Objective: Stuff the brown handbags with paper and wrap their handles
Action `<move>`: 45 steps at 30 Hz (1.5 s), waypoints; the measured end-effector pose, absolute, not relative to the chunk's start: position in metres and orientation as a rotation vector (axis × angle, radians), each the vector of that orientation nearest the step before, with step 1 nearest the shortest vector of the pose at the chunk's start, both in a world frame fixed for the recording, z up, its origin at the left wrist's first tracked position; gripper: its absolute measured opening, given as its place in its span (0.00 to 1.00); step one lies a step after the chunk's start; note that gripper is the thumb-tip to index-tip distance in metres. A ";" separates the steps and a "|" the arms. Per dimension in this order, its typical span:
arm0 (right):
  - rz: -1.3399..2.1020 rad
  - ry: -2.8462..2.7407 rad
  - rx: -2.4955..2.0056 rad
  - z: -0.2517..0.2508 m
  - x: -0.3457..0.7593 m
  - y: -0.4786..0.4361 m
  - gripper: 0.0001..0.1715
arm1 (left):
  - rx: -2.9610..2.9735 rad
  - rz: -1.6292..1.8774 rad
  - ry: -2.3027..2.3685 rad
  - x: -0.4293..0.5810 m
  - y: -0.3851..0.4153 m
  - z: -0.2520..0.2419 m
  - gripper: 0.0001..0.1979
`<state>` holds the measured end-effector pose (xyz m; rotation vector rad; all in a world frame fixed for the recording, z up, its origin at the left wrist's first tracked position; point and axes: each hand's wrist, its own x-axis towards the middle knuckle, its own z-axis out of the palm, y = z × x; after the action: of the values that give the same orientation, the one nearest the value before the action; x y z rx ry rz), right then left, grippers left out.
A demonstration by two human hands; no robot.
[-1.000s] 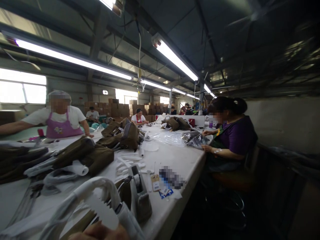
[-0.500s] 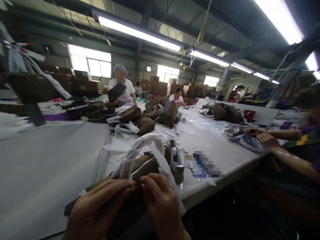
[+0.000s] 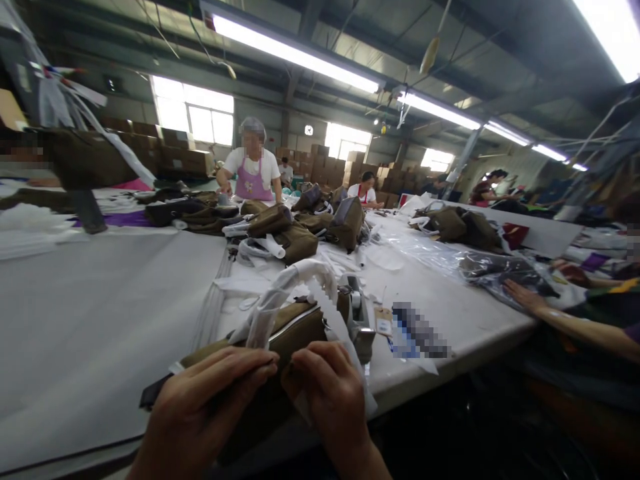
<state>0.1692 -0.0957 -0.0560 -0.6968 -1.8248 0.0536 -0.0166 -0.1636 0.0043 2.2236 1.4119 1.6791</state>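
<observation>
An olive-brown handbag (image 3: pixel 303 328) lies in front of me at the table's near edge, its zipper facing up. White wrapping covers its arched handle (image 3: pixel 265 303), and a jagged-edged white strip (image 3: pixel 334 320) hangs beside it. My left hand (image 3: pixel 205 393) is closed in a pinch over the near side of the bag. Opposite it, a small gap away, my right hand (image 3: pixel 335 390) pinches too, with a brownish bit showing under its fingers. What either hand grips is too small and dark to name. A tape dispenser (image 3: pixel 360 323) stands just behind the bag's right end.
A hang tag (image 3: pixel 383 322) and a blurred-out item (image 3: pixel 420 330) lie right of the dispenser. More olive bags (image 3: pixel 295 241) are heaped mid-table. At right, a co-worker's hand (image 3: pixel 525 297) rests on a plastic-wrapped bag. A person in a pink apron (image 3: pixel 253 179) stands across the table.
My hands stay pinched by the bag, and a brownish bit now shows under the right one. The co-worker's hand at right now lies flatter on the plastic. The person opposite has lowered a dark bag.
</observation>
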 end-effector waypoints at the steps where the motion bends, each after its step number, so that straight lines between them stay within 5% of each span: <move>1: 0.068 -1.849 -0.655 -0.058 0.170 -0.096 0.08 | 2.223 1.679 1.407 -0.017 -0.164 0.004 0.06; 5: 0.158 -1.886 -0.569 -0.060 0.175 -0.102 0.15 | 2.229 1.686 1.407 -0.017 -0.164 0.003 0.06; 16: 0.034 -1.875 -0.588 -0.052 0.164 -0.107 0.06 | 2.262 1.634 1.375 -0.020 -0.164 -0.001 0.09; 32: 0.711 -1.707 -0.790 -0.037 0.161 -0.110 0.05 | 2.263 1.498 1.073 -0.014 -0.170 -0.009 0.15; 45: 1.600 -1.115 -0.572 -0.047 0.157 -0.107 0.09 | 2.446 1.638 1.424 -0.013 -0.160 0.000 0.09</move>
<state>0.1573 -0.1073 -0.0474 -0.5721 -1.1155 1.6004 -0.0129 -0.1604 -0.0003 2.4461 1.4241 1.6380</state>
